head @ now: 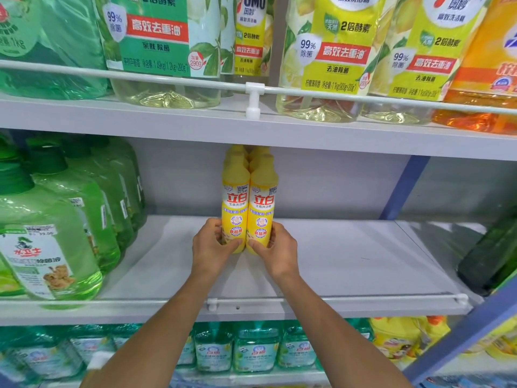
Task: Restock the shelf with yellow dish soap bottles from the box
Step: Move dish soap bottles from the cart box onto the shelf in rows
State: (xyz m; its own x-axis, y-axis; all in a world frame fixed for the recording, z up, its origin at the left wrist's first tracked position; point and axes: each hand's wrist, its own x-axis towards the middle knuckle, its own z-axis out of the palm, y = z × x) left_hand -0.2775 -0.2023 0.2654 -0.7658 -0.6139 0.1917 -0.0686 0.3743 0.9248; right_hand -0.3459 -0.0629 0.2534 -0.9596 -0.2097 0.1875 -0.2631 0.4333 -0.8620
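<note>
Two yellow dish soap bottles stand side by side on the middle shelf (pixel 349 261), with more yellow bottles lined up behind them. My left hand (pixel 211 247) grips the base of the left bottle (pixel 235 200). My right hand (pixel 275 249) grips the base of the right bottle (pixel 263 200). Both bottles are upright and touch each other. The box is not in view.
Large green soap jugs (pixel 53 247) fill the left of the middle shelf. A white rail (pixel 335 299) runs along its front edge. A dark green object (pixel 492 253) leans at the right. Big bottles crowd the upper shelf (pixel 167 121), and teal bottles (pixel 256 351) the lower one.
</note>
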